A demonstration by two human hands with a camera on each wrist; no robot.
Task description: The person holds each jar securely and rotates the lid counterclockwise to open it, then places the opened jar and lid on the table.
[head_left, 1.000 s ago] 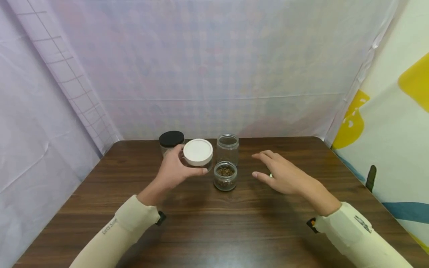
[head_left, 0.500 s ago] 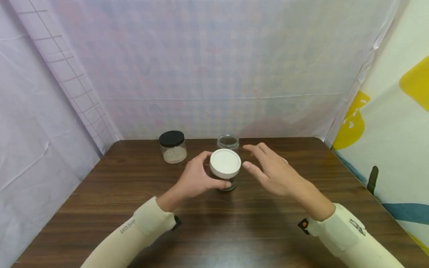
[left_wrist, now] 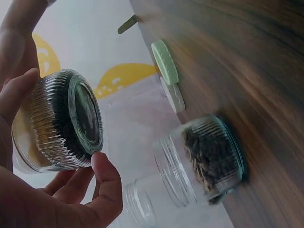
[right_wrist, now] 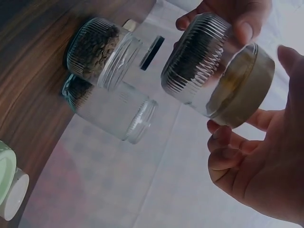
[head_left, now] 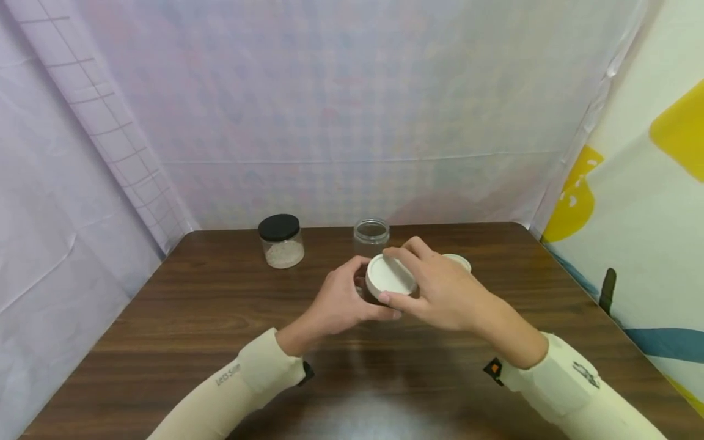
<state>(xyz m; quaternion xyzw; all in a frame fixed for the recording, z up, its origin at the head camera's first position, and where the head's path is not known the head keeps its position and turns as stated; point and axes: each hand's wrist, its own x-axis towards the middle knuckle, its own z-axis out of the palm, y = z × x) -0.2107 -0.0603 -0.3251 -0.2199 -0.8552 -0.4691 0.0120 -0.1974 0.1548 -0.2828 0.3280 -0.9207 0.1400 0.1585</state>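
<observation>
Raised over the table, a ribbed glass jar with dark contents is tilted in my left hand, whose fingers and thumb curl round its sides. A white screw lid sits on its mouth. The fingertips and thumb of my right hand grip the rim of this lid from the right. Below stands an open ribbed jar of brown dried pieces, hidden behind the hands in the head view. Just behind it is a taller open jar with a little brown matter at its bottom.
A black-lidded jar with pale contents stands at the back left. Behind my right hand lie a green lid and a white lid. A pale cloth hangs along the table's far edge.
My left hand has carried the white-lidded jar rightward from near the black-lidded jar to over the table's middle. My right hand has come in from the right and taken hold of its lid.
</observation>
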